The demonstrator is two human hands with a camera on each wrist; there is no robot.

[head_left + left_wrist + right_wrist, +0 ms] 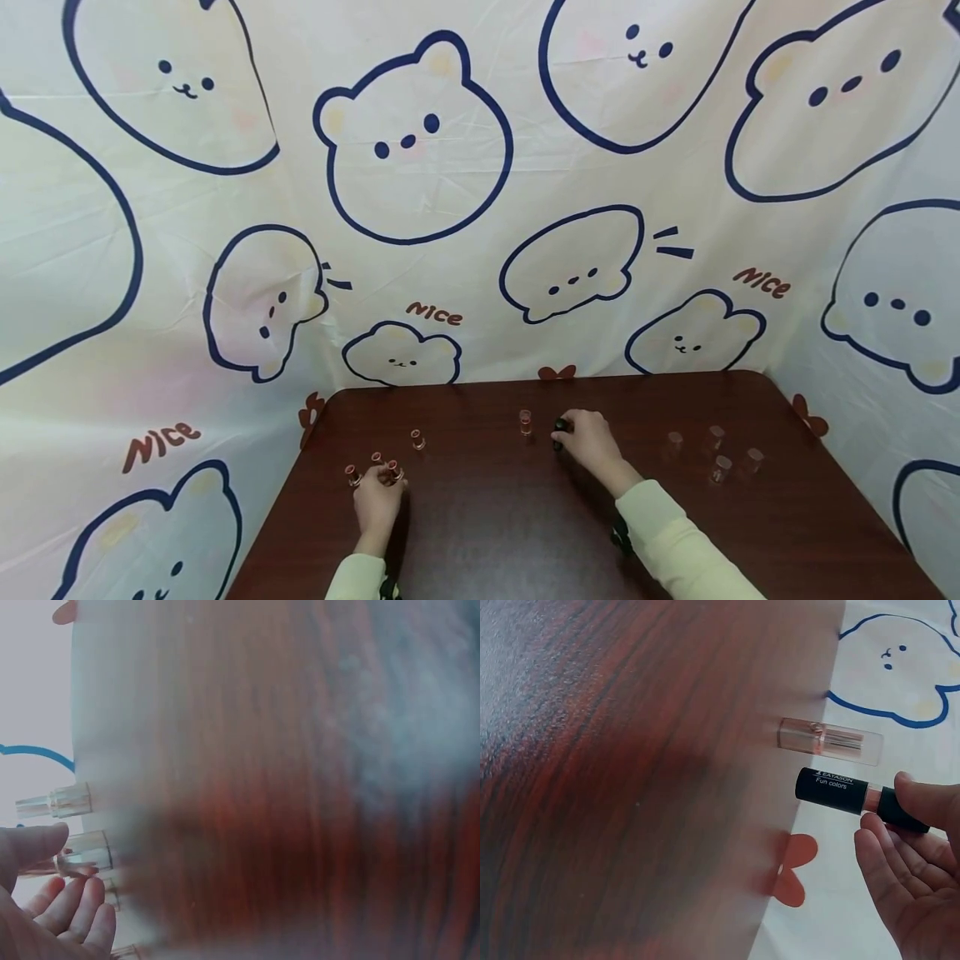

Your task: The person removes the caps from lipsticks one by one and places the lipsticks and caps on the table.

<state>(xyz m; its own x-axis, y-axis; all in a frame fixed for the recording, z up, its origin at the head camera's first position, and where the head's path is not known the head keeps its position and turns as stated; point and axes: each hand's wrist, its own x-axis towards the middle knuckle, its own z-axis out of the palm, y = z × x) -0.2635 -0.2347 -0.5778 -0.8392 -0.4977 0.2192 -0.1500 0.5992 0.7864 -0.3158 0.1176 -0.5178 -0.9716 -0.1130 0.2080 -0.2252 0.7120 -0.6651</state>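
Note:
At the far side of the table, my right hand [592,442] pinches a black lipstick [832,791] by its upper end between thumb and fingers. It stands upright, and a rose-gold band shows between its two black parts. Beside it stands a clear, capped lipstick [821,740] with a pinkish inside. Over at the left, my left hand [377,504] holds an uncapped lipstick with a clear base [88,851] between thumb and fingers. Close around those fingers stand other uncapped lipsticks, one of them a copper-topped lipstick [352,475]; my hand partly hides some.
A single uncapped lipstick [417,439] stands behind and right of my left hand. Several clear caps, including a front cap [721,469], are grouped on the right of the dark wooden table [495,533]. A printed cloth [480,275] hangs along the table's back and sides.

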